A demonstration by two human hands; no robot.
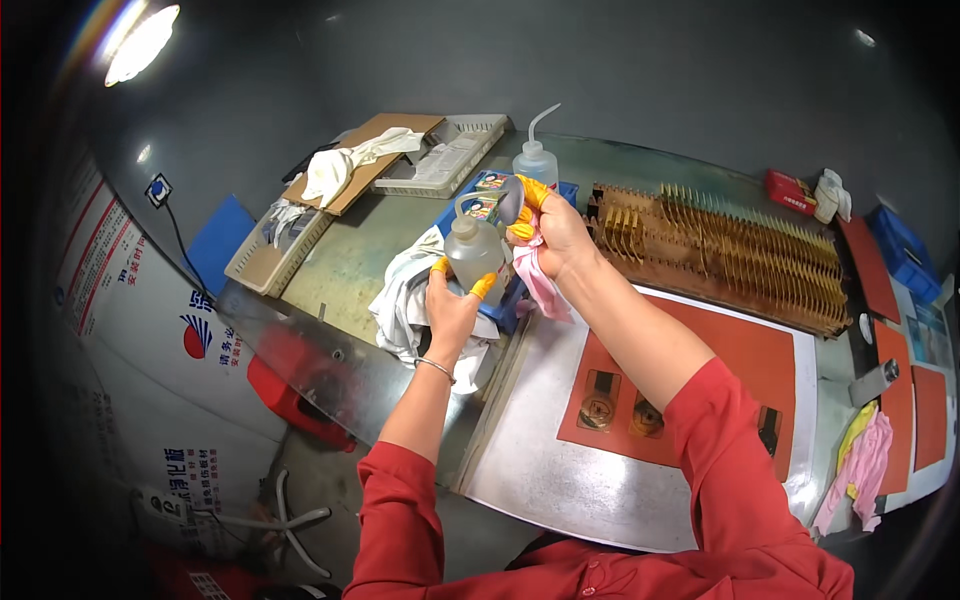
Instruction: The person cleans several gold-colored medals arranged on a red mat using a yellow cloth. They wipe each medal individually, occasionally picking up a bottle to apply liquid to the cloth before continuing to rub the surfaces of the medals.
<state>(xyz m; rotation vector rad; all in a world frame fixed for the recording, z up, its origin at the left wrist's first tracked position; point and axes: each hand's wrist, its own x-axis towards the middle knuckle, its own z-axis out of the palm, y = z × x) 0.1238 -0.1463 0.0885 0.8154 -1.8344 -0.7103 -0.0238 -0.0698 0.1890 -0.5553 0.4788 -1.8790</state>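
Note:
My left hand [452,300], with orange finger cots on thumb and fingers, grips a clear plastic bottle [474,255] upright above a heap of white cloths [408,300]. My right hand [552,232], also with orange finger cots, holds a pink cloth [540,285] that hangs below the palm. Its fingertips pinch a grey cap-like piece [508,198] just above the bottle's neck. Both red-sleeved arms reach in from the lower edge.
An orange sheet with dark cut-outs [700,380] lies on a metal plate [560,470]. A long slotted brown rack [730,255] stands behind. A white squeeze bottle [535,160], grey trays [445,160], cardboard [365,155] and more pink and yellow cloths [862,460] surround the bench.

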